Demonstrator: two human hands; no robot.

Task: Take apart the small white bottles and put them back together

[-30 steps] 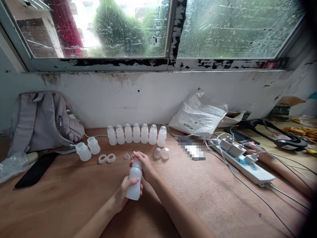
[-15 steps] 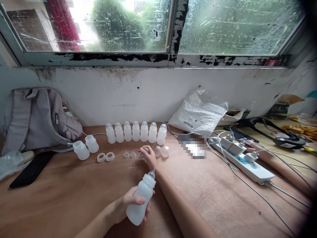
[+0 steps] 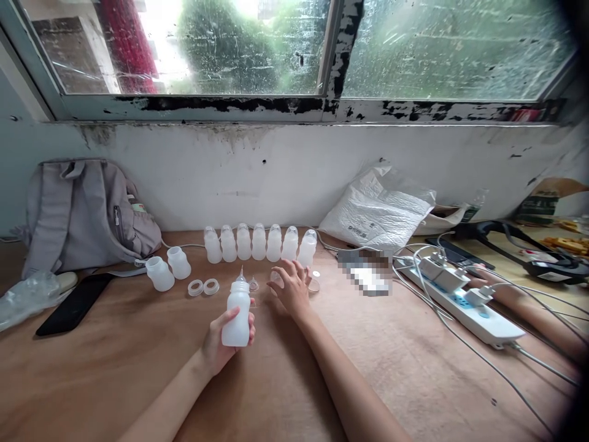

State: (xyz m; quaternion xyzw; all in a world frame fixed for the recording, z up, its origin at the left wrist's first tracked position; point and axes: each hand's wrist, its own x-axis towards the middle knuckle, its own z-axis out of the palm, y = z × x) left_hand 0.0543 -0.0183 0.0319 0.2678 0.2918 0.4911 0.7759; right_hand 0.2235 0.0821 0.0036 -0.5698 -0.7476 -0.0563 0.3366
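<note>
My left hand is wrapped round a frosted baby bottle, held upright above the table with a clear teat at its mouth. Fingers apart and curved, my right hand hovers low over clear dome caps. One clear cap sits by its thumb, and another cap is just to its right; anything under the palm is hidden. A loose teat lies behind the held bottle. Two white collar rings rest side by side to the left.
Several capped bottles stand in a row by the wall. Two topless bottles are left of them, near a grey backpack and a black phone. A power strip with cables and another person's arm are at right.
My left hand has moved the bottle forward and left, turning it more upright. My right hand has shifted right and spread its fingers, apart from the clear piece it pinched. The view has turned slightly.
</note>
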